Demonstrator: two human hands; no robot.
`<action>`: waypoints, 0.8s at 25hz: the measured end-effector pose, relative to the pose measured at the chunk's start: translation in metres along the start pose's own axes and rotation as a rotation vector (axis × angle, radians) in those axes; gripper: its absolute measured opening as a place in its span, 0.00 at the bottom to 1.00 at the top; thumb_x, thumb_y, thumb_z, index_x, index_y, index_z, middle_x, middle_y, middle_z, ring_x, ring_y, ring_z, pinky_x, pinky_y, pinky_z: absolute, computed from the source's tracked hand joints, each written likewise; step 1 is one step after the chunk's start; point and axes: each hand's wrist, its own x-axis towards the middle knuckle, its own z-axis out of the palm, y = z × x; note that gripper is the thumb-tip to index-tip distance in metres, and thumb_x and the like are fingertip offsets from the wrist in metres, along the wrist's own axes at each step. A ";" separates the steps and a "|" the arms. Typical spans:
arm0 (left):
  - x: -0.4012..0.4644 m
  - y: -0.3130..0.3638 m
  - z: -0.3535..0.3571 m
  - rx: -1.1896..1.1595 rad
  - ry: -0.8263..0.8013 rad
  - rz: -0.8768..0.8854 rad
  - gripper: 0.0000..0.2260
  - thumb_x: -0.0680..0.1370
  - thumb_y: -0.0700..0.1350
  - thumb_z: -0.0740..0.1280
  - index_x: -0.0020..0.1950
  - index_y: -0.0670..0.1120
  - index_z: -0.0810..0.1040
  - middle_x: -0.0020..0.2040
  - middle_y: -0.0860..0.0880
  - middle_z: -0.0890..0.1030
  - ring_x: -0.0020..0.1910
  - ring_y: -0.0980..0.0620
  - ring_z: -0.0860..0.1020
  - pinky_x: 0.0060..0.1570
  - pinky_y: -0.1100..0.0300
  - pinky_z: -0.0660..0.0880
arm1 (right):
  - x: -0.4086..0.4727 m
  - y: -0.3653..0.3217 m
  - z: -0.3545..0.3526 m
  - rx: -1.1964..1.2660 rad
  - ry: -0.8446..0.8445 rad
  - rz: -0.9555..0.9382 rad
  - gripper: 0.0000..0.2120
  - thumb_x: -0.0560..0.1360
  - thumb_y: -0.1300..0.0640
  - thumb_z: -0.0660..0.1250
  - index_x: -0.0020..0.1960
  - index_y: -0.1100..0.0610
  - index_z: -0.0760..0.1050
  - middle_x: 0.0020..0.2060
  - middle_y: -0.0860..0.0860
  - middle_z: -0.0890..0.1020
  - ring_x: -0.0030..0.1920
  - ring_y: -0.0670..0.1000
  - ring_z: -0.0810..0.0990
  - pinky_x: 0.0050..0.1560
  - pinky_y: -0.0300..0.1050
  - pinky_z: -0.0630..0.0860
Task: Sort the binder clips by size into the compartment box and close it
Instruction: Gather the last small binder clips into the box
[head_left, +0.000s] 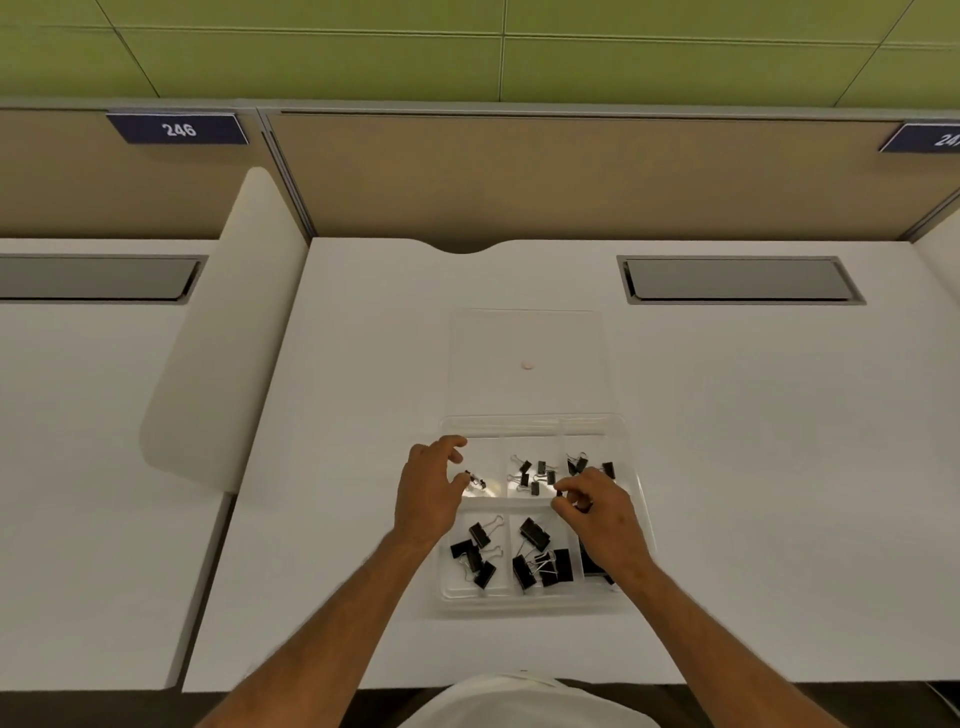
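Note:
A clear compartment box (535, 597) lies open on the white desk, its lid (527, 332) flat behind it. My left hand (428, 491) hovers over the far-left compartment with fingers spread, and a tiny black clip (475, 479) sits just off its thumb. My right hand (602, 517) pinches a small black clip (560, 493) at the divider beside the far-middle compartment. Small clips (535, 475) fill the far-middle and far-right cells. Larger clips (475, 556) lie in the near-left cell and bigger ones (540, 558) in the near-middle cell. My right hand hides most of the near-right cell.
The white desk (363, 571) has a grey cable hatch (740, 279) at the back right. A tan partition (571, 176) stands behind the desk. A white divider panel (223, 338) separates it from the desk on the left.

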 end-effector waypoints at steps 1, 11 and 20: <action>-0.001 -0.004 -0.001 0.006 0.011 0.023 0.22 0.75 0.43 0.73 0.65 0.57 0.73 0.52 0.59 0.77 0.54 0.61 0.69 0.51 0.63 0.70 | 0.002 -0.003 0.003 0.006 -0.009 -0.012 0.06 0.72 0.59 0.74 0.48 0.52 0.82 0.39 0.43 0.77 0.41 0.45 0.77 0.45 0.45 0.78; -0.022 -0.028 -0.021 0.037 0.051 0.092 0.25 0.74 0.43 0.74 0.69 0.53 0.72 0.65 0.55 0.75 0.65 0.57 0.69 0.66 0.59 0.67 | 0.045 -0.043 0.062 -0.044 -0.187 -0.201 0.08 0.75 0.54 0.70 0.54 0.50 0.80 0.43 0.43 0.77 0.43 0.44 0.74 0.45 0.45 0.76; -0.004 -0.029 -0.025 -0.084 0.038 0.037 0.26 0.76 0.46 0.72 0.72 0.53 0.68 0.69 0.57 0.70 0.68 0.57 0.68 0.68 0.57 0.66 | 0.039 -0.015 0.016 0.069 -0.054 -0.050 0.14 0.76 0.59 0.70 0.61 0.53 0.79 0.48 0.45 0.80 0.48 0.46 0.78 0.53 0.48 0.78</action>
